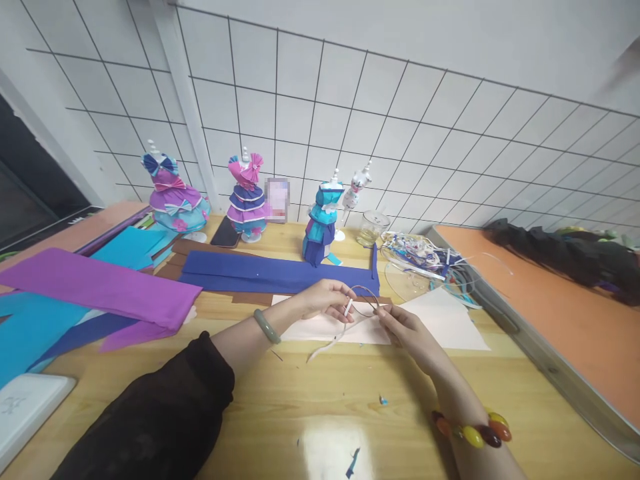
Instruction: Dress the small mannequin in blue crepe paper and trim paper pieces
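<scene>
My left hand (327, 300) pinches a narrow whitish strip (330, 343), whose loose tail hangs toward the table. A thin brownish loop (367, 288), wire or cord, arches between my two hands. Its right side is pinched between the thumb and fingers of my right hand (406, 328). Whether the strip is wrapped around the loop I cannot tell. Under my hands lies a pale pink sheet (445, 323), and behind them a folded dark blue piece (240, 272), paper or fabric.
Small dress forms stand at the back, one in a teal-and-blue dress (323, 213), near a clear cup (373, 230). Tangled scraps (417, 253) lie right, beside an orange-surfaced area with a raised metal edge (500, 333). Purple sheets (100, 283) and a white device (33, 407) are left.
</scene>
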Demonstrator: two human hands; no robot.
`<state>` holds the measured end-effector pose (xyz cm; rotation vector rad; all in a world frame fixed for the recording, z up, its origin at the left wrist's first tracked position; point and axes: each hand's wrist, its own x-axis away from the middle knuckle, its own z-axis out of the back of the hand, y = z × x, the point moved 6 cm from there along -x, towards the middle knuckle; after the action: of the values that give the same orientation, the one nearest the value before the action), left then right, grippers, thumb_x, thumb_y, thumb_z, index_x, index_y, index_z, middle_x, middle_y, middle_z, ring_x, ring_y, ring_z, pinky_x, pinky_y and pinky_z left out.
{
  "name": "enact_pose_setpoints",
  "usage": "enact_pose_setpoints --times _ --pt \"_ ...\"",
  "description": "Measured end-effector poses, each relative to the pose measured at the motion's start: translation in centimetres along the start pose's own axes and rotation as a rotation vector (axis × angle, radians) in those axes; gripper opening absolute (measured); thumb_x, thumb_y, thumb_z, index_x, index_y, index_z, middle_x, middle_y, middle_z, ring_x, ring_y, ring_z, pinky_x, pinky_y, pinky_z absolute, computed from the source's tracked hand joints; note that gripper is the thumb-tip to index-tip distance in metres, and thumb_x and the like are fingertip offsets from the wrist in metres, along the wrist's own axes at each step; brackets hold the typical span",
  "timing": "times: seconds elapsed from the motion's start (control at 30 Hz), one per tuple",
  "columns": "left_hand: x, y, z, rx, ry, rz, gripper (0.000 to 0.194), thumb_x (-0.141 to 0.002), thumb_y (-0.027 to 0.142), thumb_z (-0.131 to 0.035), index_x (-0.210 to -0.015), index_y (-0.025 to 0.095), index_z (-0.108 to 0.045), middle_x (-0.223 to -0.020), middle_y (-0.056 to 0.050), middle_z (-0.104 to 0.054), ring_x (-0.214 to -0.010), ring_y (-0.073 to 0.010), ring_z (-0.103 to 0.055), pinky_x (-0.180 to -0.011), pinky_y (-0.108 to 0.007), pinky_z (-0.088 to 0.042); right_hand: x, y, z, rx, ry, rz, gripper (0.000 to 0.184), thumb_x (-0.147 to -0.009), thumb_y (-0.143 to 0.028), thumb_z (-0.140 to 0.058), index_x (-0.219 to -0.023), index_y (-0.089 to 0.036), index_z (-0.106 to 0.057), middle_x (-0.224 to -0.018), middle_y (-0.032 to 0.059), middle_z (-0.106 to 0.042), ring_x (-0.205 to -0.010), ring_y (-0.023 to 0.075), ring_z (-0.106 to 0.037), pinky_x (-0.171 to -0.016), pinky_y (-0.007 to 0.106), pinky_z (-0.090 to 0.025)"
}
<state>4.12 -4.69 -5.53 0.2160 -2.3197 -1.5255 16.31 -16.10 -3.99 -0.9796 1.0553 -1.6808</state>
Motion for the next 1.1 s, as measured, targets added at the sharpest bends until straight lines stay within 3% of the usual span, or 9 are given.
enact_pose_setpoints --times 0.23,0.53,1.1 --pt "0.2 0.1 -0.3 -0.021 -0.050 -0.051 0.035 -0.065 0.017 -0.069 -0.096 0.014 -0.053 -0.074 -0.004 -0.064 -0.063 -0.0176 -0.067 -0.065 -0.034 -0.053 0.3 0.5 0.3 0.125 -0.042 -0.043 0.041 -0.080 -0.059 -0.051 -0.079 -0.018 -0.053 -0.059 -0.0053 -0.036 -0.050 0.0091 -0.029 -0.044 0.023 -0.021" --pt "0.1 -0.5 -0.7 -0.095 -0.120 -0.038 0.039 -0.067 0.019 -0.068 -0.103 0.016 -0.053 -0.073 -0.004 -0.065 -0.063 -0.0168 -0.066 -0.062 -0.032 -0.054 0.1 0.0 -0.1 0.234 -0.034 0.077 0.040 -0.080 -0.058 -0.052 -0.078 -0.017 -0.056 -0.068 0.0003 -0.052 -0.062 0.0140 -0.044 -0.056 0.025 -0.034" --pt "0.0 -0.7 -0.9 -0.117 -0.195 -0.020 0.043 -0.066 0.023 -0.072 -0.105 0.017 -0.053 -0.082 -0.006 -0.065 -0.062 -0.0157 -0.065 -0.064 -0.036 -0.054 -0.4 0.2 -1.2 0.274 -0.027 0.127 0.041 -0.082 -0.058 -0.047 -0.084 -0.018 -0.058 -0.072 0.0010 -0.056 -0.066 0.0161 -0.049 -0.060 0.027 -0.038"
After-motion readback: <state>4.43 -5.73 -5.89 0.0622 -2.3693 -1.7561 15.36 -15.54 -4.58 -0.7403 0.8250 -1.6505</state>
